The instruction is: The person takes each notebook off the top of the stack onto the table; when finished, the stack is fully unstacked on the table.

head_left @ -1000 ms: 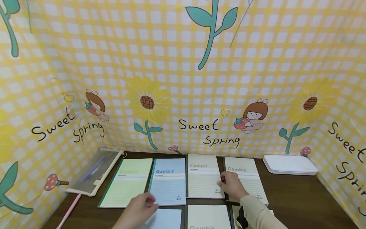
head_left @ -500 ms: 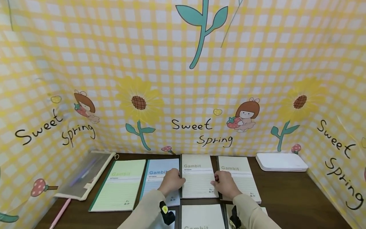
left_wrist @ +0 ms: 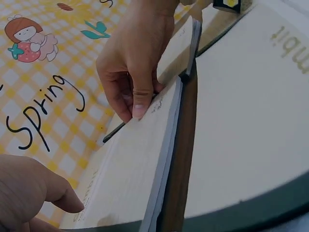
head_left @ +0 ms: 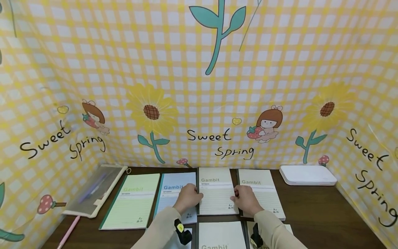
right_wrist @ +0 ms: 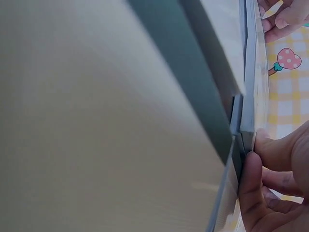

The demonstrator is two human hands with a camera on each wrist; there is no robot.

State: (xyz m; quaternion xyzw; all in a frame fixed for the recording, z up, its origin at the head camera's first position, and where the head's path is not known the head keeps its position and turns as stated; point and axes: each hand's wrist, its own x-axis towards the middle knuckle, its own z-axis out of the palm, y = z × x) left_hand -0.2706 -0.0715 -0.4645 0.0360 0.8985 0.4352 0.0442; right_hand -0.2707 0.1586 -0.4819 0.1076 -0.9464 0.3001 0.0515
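Backdrop: yellow gingham cloth printed "Sweet Spring" (head_left: 217, 143) walls in our dark counter (head_left: 314, 214), where notebooks lie in rows.

Middle notebook: the cream "Gambit" notebook (head_left: 216, 192) lies flat in the back row, third from our left, between the blue notebook (head_left: 175, 186) and a second cream notebook (head_left: 259, 192).

Hands now: our left hand (head_left: 187, 197) curls at the cream notebook's left edge and our right hand (head_left: 245, 200) at its right edge; the right wrist view shows the right hand's fingers (right_wrist: 251, 193) pinching that edge, so we grip it from both sides.

Change: a second ago our left hand hovered low over the blue notebook's near edge; by half a second ago it had come up to the cream notebook's spine. Our right hand has barely shifted.

Meaning: we judge the two-handed hold is just set, with the notebook not yet lifted.

Around: green notebook (head_left: 133, 202), clear pencil pouch (head_left: 94, 192), pink pen (head_left: 66, 231), white tray (head_left: 308, 174).
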